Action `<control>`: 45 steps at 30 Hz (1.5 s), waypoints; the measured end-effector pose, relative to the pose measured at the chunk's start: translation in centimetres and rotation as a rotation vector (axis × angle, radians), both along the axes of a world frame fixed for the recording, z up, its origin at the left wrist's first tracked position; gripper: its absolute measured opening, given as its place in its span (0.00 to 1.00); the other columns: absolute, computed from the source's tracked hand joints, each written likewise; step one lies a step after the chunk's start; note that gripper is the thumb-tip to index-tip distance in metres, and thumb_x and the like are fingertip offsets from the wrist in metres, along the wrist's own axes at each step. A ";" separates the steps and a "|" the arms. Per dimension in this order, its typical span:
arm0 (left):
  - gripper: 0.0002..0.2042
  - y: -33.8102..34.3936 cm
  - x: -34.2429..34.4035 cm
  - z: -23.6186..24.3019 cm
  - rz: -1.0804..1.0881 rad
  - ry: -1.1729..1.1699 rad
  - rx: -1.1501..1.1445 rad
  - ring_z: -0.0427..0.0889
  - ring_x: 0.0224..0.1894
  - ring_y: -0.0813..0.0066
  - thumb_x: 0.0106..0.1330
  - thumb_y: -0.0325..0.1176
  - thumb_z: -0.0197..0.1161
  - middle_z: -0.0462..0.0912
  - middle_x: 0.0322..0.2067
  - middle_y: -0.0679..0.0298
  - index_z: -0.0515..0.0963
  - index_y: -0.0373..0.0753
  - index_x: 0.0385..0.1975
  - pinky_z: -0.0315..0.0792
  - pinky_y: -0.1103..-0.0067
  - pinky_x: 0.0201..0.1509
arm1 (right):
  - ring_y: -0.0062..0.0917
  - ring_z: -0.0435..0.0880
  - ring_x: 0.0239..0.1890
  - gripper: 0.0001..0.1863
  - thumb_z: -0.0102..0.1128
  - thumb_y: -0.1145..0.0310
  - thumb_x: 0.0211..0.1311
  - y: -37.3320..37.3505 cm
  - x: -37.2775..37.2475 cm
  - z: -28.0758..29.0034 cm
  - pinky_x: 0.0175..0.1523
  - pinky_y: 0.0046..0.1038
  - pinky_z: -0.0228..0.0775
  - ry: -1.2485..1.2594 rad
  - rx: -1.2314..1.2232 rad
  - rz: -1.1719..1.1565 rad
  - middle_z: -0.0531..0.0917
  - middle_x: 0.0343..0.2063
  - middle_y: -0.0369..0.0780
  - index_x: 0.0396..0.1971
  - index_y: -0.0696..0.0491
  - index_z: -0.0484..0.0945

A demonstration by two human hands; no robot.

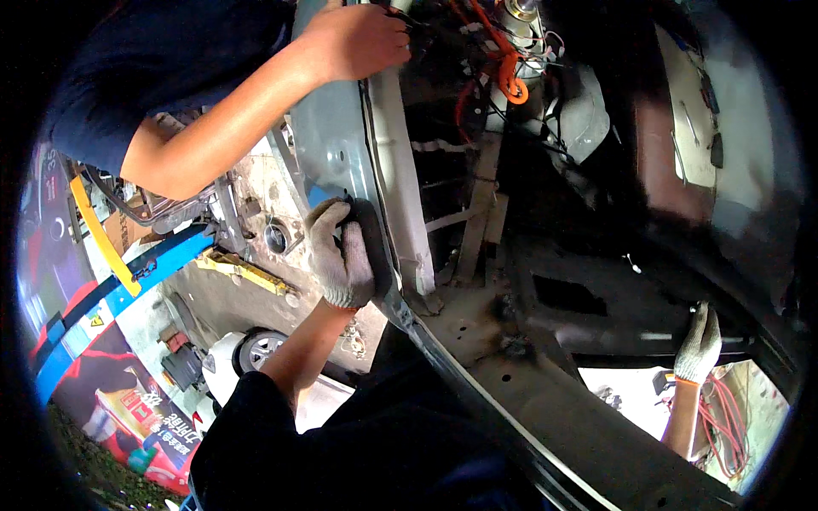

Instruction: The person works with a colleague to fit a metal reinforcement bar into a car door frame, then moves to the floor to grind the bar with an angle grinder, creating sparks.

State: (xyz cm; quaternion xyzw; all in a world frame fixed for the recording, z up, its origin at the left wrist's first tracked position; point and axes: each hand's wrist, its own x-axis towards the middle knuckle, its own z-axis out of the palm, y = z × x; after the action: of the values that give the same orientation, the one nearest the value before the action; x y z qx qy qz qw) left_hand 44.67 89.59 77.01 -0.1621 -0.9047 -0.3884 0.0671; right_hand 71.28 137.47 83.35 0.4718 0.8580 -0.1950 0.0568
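Observation:
My left hand [339, 255], in a pale knitted glove, curls its fingers over the grey body panel's edge [341, 149] beside a black seal strip. My right hand [697, 345], gloved likewise, lies with extended fingers against a dark sheet-metal panel [639, 315] at the lower right. Between them is a stained metal section [460, 336] with small holes. Another person's bare hand [362, 47] reaches from the top left to the grey panel's upper part, beside a pale vertical rail [396, 162].
Orange wiring and hook [509, 72] hang at the top centre. Down on the left are blue [85, 341] and yellow lift arms [247, 272], loose parts, a white car's wheel [260, 349] and a printed banner [128, 409]. Red hoses [728, 426] lie below at right.

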 end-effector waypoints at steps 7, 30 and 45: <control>0.13 0.2 -0.3 0.3 -0.001 0.023 -0.011 0.78 0.48 0.52 0.64 0.22 0.56 0.78 0.46 0.48 0.74 0.32 0.48 0.71 0.65 0.58 | 0.40 0.84 0.50 0.27 0.51 0.55 0.75 0.1 0.9 -0.5 0.59 0.32 0.71 0.006 0.054 0.014 0.84 0.49 0.55 0.53 0.68 0.77; 0.15 4.3 -7.4 4.4 -1.096 0.447 -0.040 0.81 0.43 0.56 0.46 0.39 0.72 0.80 0.36 0.59 0.78 0.40 0.32 0.75 0.61 0.54 | 0.51 0.84 0.41 0.25 0.51 0.50 0.73 -0.5 0.1 0.4 0.47 0.39 0.75 0.064 0.109 0.136 0.85 0.37 0.55 0.43 0.61 0.82; 0.13 6.6 -9.8 3.9 -1.355 0.368 -0.160 0.73 0.22 0.63 0.49 0.44 0.69 0.71 0.18 0.67 0.73 0.46 0.15 0.63 0.67 0.28 | 0.53 0.81 0.37 0.23 0.49 0.49 0.72 -0.4 0.1 -0.4 0.42 0.45 0.72 0.004 0.199 0.152 0.83 0.31 0.54 0.33 0.56 0.80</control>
State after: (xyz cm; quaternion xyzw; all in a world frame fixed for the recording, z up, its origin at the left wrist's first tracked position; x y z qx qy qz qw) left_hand 34.87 96.16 80.95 -0.7571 -0.6042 -0.2433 -0.0497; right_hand 71.37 137.04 82.99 0.4083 0.9065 -0.1053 0.0226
